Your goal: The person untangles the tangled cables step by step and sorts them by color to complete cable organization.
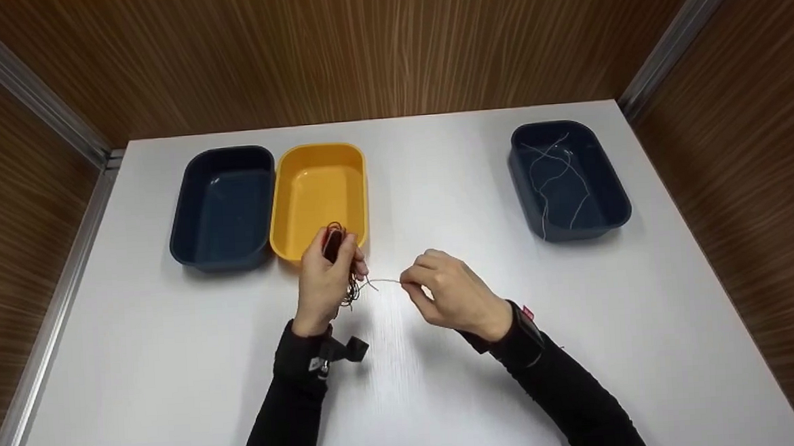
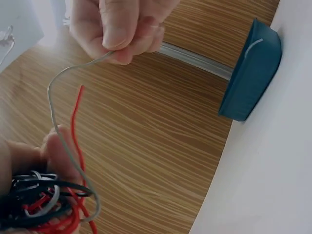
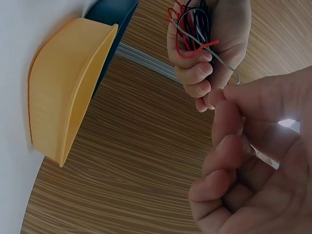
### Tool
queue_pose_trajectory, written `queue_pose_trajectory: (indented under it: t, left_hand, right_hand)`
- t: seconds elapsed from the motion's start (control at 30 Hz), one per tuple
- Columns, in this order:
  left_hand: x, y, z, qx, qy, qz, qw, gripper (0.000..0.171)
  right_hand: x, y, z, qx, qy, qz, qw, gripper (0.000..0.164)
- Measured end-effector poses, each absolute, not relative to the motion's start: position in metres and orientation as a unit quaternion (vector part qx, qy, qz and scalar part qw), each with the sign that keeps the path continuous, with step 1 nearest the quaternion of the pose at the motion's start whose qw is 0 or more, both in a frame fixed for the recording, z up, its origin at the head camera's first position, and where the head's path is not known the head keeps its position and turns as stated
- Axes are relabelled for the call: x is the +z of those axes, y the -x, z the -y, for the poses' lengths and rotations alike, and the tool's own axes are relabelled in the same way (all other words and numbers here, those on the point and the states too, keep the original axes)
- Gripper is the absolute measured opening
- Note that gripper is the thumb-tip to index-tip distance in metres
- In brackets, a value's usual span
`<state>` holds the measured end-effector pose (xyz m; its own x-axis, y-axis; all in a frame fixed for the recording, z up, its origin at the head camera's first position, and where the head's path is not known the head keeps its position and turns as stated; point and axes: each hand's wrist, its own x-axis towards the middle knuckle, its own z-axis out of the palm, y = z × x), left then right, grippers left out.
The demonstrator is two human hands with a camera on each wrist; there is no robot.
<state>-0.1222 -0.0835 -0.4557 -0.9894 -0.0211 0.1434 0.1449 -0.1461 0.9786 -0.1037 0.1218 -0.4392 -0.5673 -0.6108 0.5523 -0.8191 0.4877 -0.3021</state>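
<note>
My left hand point(image 1: 325, 281) grips a tangled bundle of thin wires point(image 3: 192, 29), black, red and grey, just in front of the yellow bin point(image 1: 317, 186). Thumb and forefinger of my right hand point(image 1: 451, 291) pinch the end of one grey wire point(image 2: 52, 105). That wire runs in a loose curve from the bundle across the gap between the hands. A red wire end point(image 2: 77, 112) sticks up free beside it. In the right wrist view the pinched tip is hidden by the fingers.
Left of the yellow bin, against it, stands a dark blue bin point(image 1: 223, 205). Another dark blue bin point(image 1: 571, 180) at the right holds several pale wires point(image 1: 557, 163), some hanging over its front rim. Wood-grain panels point(image 1: 361, 48) enclose the white table point(image 1: 140, 372) at the back and sides.
</note>
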Motion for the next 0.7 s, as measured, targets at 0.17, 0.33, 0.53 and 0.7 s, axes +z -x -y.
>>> queue_pose_trajectory:
  t: [0.17,0.33,0.53,0.7]
  left_hand:
    - [-0.452,0.125,0.090,-0.817,-0.012,0.567,0.101,0.009]
    - [-0.450,0.127,0.100,-0.862,-0.047,0.489,0.126,0.012]
    - [-0.450,0.128,0.108,-0.888,-0.053,0.431,0.150,0.015]
    - [-0.449,0.127,0.110,-0.894,-0.057,0.418,0.152,0.016]
  right_hand:
    - [-0.438,0.098,-0.122,0.263,-0.439,0.837,0.194,0.008]
    - [-0.437,0.093,-0.123,0.251,-0.455,0.832,0.197,0.009]
    - [-0.437,0.089,-0.121,0.238,-0.474,0.821,0.211,0.012]
    - [-0.437,0.087,-0.120,0.234,-0.486,0.815,0.212,0.014]
